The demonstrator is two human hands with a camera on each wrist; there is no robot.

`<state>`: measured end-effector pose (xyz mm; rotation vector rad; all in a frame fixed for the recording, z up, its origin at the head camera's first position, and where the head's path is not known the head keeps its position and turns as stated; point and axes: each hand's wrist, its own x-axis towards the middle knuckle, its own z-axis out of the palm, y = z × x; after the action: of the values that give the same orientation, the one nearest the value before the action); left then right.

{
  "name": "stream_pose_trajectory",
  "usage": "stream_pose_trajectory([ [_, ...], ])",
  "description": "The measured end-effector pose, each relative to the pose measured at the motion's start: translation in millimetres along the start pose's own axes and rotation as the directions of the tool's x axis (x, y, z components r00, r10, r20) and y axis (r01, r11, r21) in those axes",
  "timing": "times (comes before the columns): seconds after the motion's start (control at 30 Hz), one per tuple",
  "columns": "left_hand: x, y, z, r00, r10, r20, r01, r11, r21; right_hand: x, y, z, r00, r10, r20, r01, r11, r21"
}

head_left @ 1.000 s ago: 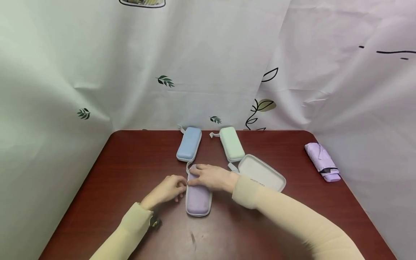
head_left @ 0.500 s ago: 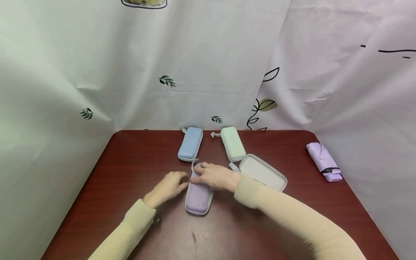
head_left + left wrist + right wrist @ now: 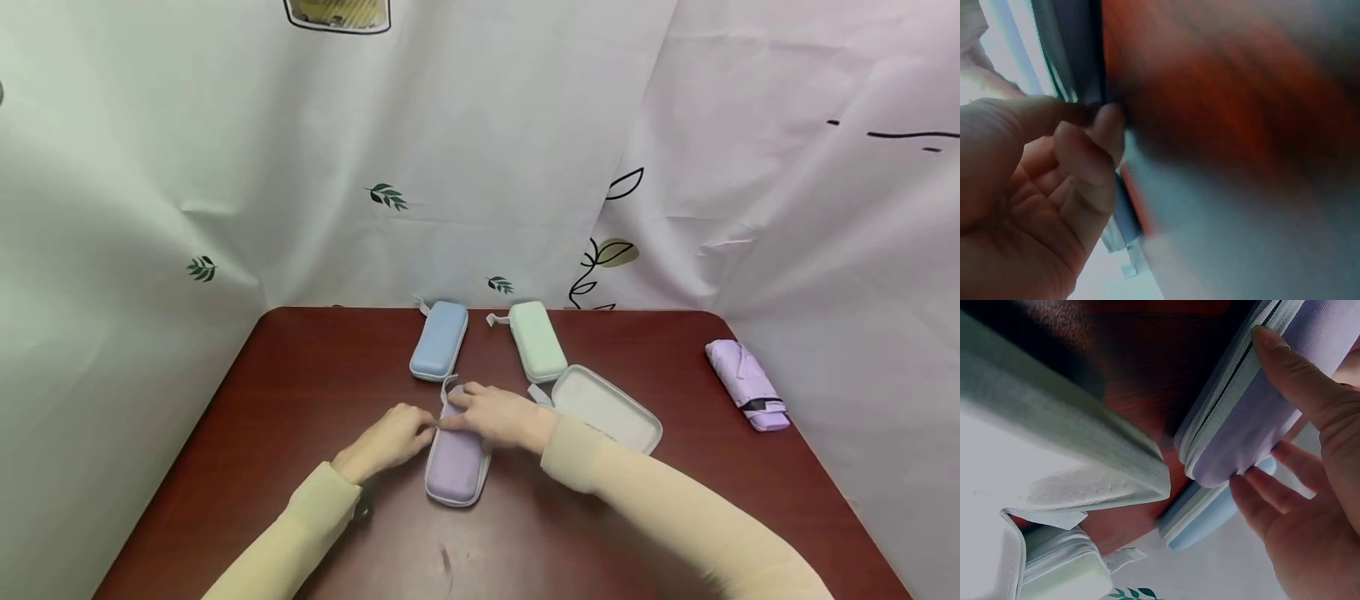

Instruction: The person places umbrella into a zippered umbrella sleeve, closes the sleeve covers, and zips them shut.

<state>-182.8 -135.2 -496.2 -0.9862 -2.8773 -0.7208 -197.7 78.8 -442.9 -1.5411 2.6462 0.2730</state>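
A purple zip case, shaped like a glasses case, lies lengthwise at mid-table. My right hand grips its far part from the right; in the right wrist view the thumb presses by the pale zipper band and the fingertips meet the opposite side. On the near-left edge, my left hand has its thumb and fingers pinched together at the zipper seam. The left wrist view shows those fingertips against the dark side of the case, covering whatever small part lies between them. A pale strap loop sticks up from the far end.
Behind lie a blue zip case and a mint green one. An opened case with a pale lining lies right of my right hand, partly under the sleeve. A folded lilac umbrella rests near the right table edge.
My left hand has come right, its loose fingers closing to a pinch at the case's edge. The purple case has turned slightly, its far end shifting right. My right hand keeps its grip.
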Motion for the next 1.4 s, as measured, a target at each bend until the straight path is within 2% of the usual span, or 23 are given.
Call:
stream_pose_trajectory([
  [0.23, -11.6, -3.6, -10.7, 0.998, 0.034, 0.047, -0.033, 0.999, -0.019, -4.6, 6, 2, 0.991, 0.133, -0.028, -0.131, 0.99, 0.053],
  [0.5, -24.2, -10.4, -20.2, 1.0, 0.019, 0.023, -0.019, 1.0, -0.024, -5.9, 4, 2, 0.949, 0.305, -0.081, -0.304, 0.952, 0.018],
  [0.6, -26.8, -11.3, -20.5, 1.0, -0.005, 0.001, 0.005, 1.0, -0.018, -3.3, 0, 1, 0.927, 0.365, -0.09, -0.367, 0.93, -0.003],
  [0.83, -27.9, -12.0, -17.8, 0.997, -0.047, -0.054, 0.049, 0.998, 0.035, 6.5, -4, 7, 0.85, 0.52, -0.086, -0.523, 0.852, -0.006],
  [1.1, -31.6, -1.7, -15.9, 0.994, -0.097, -0.043, 0.098, 0.995, 0.022, 12.8, -3, 14, 0.807, 0.579, -0.116, -0.576, 0.815, 0.065],
  [1.13, -31.5, -0.9, -15.5, 0.993, -0.111, -0.045, 0.112, 0.993, 0.021, 12.2, -2, 15, 0.809, 0.576, -0.118, -0.569, 0.818, 0.089],
  [1.2, -31.1, 0.0, -14.8, 0.989, -0.146, -0.036, 0.147, 0.989, 0.009, 10.0, 1, 17, 0.826, 0.549, -0.128, -0.531, 0.834, 0.149],
  [1.3, -30.2, 0.6, -14.4, 0.981, -0.193, -0.009, 0.193, 0.981, -0.016, 6.1, 8, 21, 0.875, 0.46, -0.148, -0.414, 0.872, 0.261],
  [1.4, -29.4, 0.0, -14.6, 0.975, -0.223, 0.018, 0.224, 0.974, -0.045, 3.5, 16, 24, 0.918, 0.365, -0.154, -0.285, 0.878, 0.386],
])
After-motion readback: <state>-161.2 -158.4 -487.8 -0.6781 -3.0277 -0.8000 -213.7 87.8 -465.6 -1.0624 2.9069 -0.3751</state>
